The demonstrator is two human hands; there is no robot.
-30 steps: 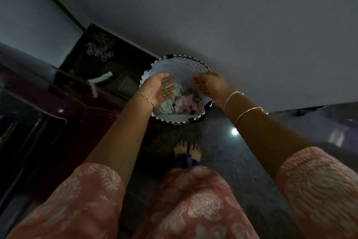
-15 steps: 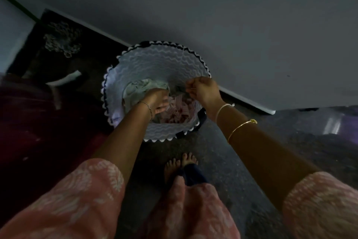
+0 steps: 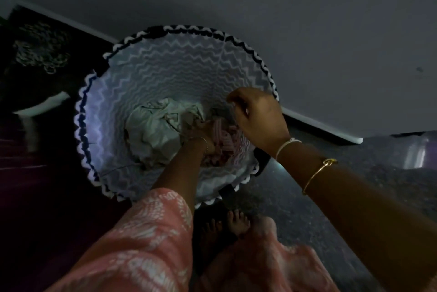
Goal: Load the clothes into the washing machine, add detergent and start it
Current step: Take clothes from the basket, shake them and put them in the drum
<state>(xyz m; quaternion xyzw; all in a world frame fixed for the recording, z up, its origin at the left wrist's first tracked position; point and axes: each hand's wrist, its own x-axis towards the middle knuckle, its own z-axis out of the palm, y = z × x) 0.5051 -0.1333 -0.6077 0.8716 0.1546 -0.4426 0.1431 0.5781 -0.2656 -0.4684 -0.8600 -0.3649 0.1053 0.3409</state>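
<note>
We're looking straight down into the round fabric laundry basket (image 3: 189, 29) with its white-and-dark zigzag rim, standing on the dark speckled floor (image 3: 295, 197) hard against the grey wall (image 3: 307, 31). The clothes sit low at the bottom, a pale green crumpled garment (image 3: 153, 126) beside a pink-and-white striped garment (image 3: 224, 136), so the arm has to reach deep. The left hand (image 3: 203, 133) is sunk among them between the two pieces. Its fingers are lost in the folds, so we cannot tell whether they've clenched on anything. The right hand (image 3: 257, 121) is up at the right wall near the rim, fingers curled in and, by the look of it, pinching the soft side. We'd judge that's to steady the basket and hold it open. We can't make out a washing machine here, so loading has yet to begin.
</note>
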